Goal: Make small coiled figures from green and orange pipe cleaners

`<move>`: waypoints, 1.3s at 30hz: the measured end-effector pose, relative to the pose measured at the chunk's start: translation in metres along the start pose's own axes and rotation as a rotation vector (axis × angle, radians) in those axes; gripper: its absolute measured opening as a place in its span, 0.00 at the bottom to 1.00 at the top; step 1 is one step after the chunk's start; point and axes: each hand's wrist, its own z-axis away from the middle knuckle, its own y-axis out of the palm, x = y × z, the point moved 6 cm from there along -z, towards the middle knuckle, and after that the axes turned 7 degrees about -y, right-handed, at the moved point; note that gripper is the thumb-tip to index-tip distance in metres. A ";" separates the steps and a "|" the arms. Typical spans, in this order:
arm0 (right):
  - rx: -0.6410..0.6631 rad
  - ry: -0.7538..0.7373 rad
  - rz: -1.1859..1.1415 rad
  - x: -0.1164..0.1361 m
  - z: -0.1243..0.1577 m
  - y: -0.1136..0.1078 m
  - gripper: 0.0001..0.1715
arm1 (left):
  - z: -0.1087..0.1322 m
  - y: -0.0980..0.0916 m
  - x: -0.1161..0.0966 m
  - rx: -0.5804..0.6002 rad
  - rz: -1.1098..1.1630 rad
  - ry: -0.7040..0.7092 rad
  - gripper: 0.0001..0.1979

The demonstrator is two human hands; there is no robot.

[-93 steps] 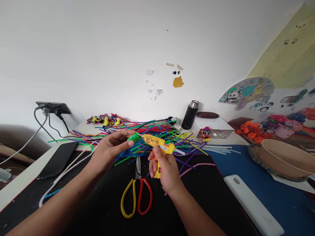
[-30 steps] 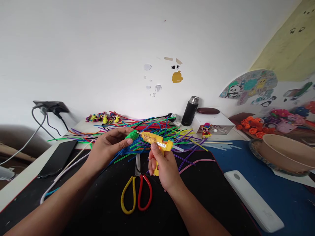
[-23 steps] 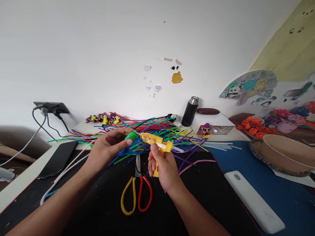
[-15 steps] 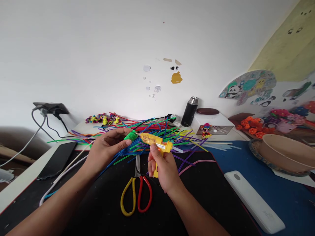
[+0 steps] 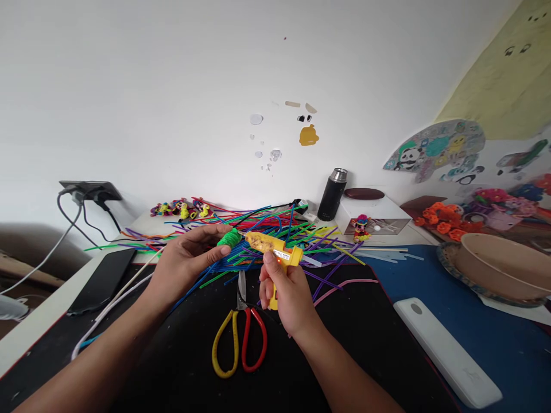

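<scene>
Between the thumb and fingers of my left hand [image 5: 187, 255] is a green coil of pipe cleaner [image 5: 229, 237]. My right hand [image 5: 289, 292] is wrapped round the handle of a yellow hot glue gun [image 5: 260, 243], whose small light glows orange-red. The gun's nozzle points left and is at the right end of the green coil; I cannot tell whether it touches. A whitish glue stick [image 5: 311, 261] sticks out of the gun's back. Below the hands lie scissors [image 5: 239, 338] with one yellow and one red handle, blades pointing away.
Loose coloured pipe cleaners [image 5: 275, 221] cover the back of the black mat [image 5: 172, 367]. A black phone [image 5: 103, 281] lies left. Small figures [image 5: 183, 209], a black flask [image 5: 333, 195] and a white box [image 5: 379, 212] stand near the wall. Right are a white power bank [image 5: 447, 353] and a bowl [image 5: 508, 267].
Almost nothing differs. The view has shifted very slightly, and both hands keep the green coil and the glue gun together as before.
</scene>
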 end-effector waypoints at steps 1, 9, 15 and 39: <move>0.000 0.000 -0.002 0.000 0.000 0.000 0.44 | 0.000 0.000 0.000 0.000 0.002 0.002 0.23; 0.003 0.005 -0.022 -0.004 0.000 0.000 0.44 | -0.004 -0.001 0.009 0.038 0.025 -0.016 0.22; 0.003 -0.004 -0.016 -0.002 0.001 0.000 0.43 | -0.002 0.002 0.004 0.024 -0.006 -0.017 0.25; 0.000 0.013 -0.013 -0.003 -0.001 0.000 0.45 | -0.004 -0.001 0.004 0.003 -0.034 0.012 0.24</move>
